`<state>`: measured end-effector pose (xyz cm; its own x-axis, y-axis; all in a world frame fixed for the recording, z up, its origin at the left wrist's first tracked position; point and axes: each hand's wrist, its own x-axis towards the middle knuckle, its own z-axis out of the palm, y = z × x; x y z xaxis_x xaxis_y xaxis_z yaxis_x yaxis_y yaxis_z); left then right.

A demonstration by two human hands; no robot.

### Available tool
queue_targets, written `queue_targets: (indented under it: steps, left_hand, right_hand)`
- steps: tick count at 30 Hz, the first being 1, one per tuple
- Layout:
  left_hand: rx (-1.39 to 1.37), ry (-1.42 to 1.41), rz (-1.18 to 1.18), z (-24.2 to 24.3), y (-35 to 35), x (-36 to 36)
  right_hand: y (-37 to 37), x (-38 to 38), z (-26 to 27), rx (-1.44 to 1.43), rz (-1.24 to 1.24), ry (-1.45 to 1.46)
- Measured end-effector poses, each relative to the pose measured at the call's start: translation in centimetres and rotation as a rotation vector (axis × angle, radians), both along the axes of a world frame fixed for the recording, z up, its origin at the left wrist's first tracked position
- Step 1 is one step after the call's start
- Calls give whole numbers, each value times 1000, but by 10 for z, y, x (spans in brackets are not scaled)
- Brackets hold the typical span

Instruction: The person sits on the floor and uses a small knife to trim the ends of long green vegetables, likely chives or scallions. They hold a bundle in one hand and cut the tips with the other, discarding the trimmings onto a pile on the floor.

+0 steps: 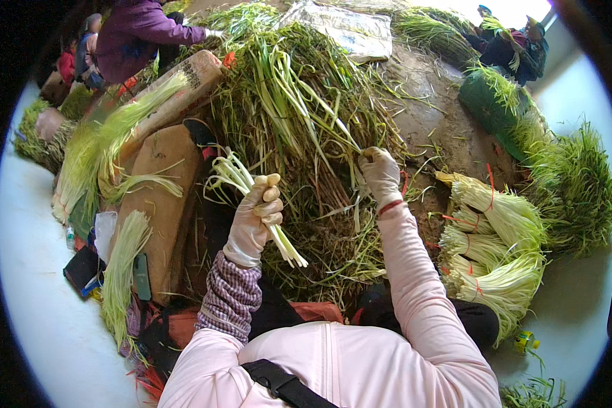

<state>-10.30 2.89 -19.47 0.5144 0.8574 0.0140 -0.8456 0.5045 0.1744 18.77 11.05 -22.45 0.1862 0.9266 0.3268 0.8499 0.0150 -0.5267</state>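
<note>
My left hand point(257, 214), in a whitish glove, is closed around a small bunch of white allium stalks point(289, 247). Their root ends or cut ends point down to the right, and the other part sticks out above the fist. In front lies a large heap of untrimmed green stalks point(306, 97) with brownish dry leaves. At the heap's right side my gloved right hand point(380, 171) has thumb and fingers pinched on the tip of a long pale stalk point(344, 130). The rest of that stalk reaches back over the heap.
Bundles of pale stalks point(489, 245) tied with red bands lie at right. A brown padded board point(155, 204) stands at left, with loose stalks point(127, 270) and a phone point(142, 277) beside it. A person in purple point(137, 38) works at upper left; others sit farther back.
</note>
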Motion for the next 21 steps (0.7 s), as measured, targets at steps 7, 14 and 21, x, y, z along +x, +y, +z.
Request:
queue_targets:
  steps: [7, 14, 21]
  left_hand:
    - [110, 79, 51, 40, -1, 14]
    - [165, 523, 224, 81, -18, 32]
    - [190, 1230, 354, 88, -22, 51]
  right_hand:
    - [-44, -12, 49, 239, 587, 872]
    - [-79, -38, 91, -150, 766, 1188]
    - [-90, -71, 85, 102, 631, 114]
